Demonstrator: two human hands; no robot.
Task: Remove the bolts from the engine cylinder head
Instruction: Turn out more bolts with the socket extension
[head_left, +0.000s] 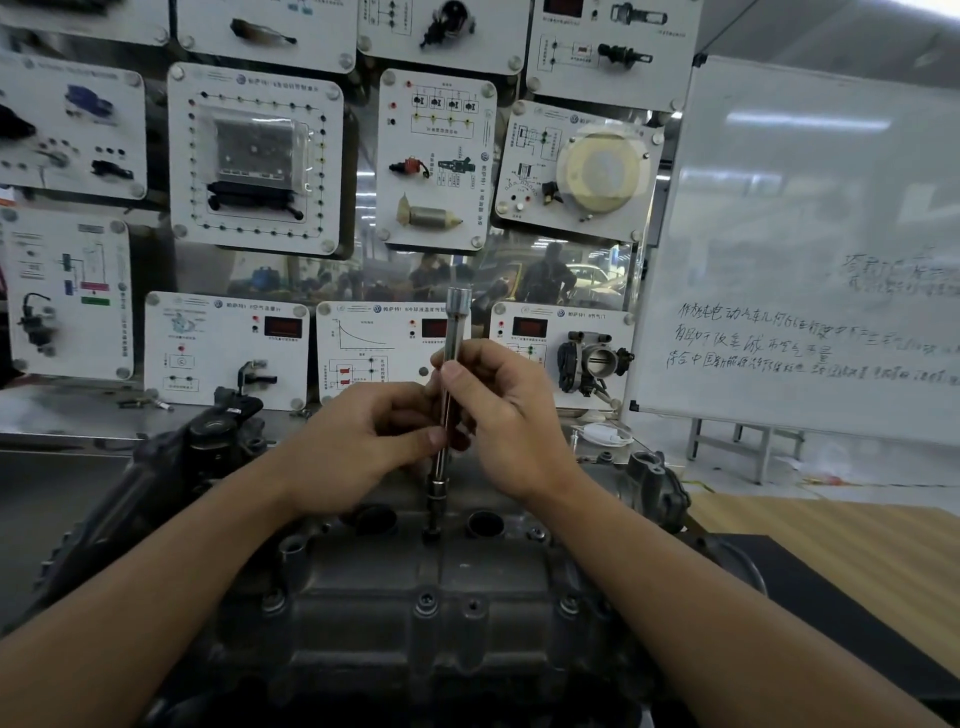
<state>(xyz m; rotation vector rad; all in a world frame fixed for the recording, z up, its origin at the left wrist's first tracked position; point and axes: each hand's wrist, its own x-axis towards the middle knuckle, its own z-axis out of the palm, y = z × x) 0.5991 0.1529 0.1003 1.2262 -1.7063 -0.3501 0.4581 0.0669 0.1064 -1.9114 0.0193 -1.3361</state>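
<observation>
The left hand (358, 441) pinched the lower shaft of an upright socket extension (453, 332), whose socket end sat on a bolt (431, 535) at the far side of the cylinder head (415, 608). The right hand (511, 415) gripped the shaft higher up. A wooden tabletop (841, 551) lay further right.

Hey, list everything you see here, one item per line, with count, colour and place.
extension bar: one, silver, upright on the cylinder head, centre
cylinder head: one, dark grey, bottom centre
bolts: at least three, dark, the head's near edge
display boards: many, white, back wall
whiteboard: one, white with handwriting, right
table: one, light wood, lower right
left hand: one, pinches the bar low
right hand: one, grips the bar higher
</observation>
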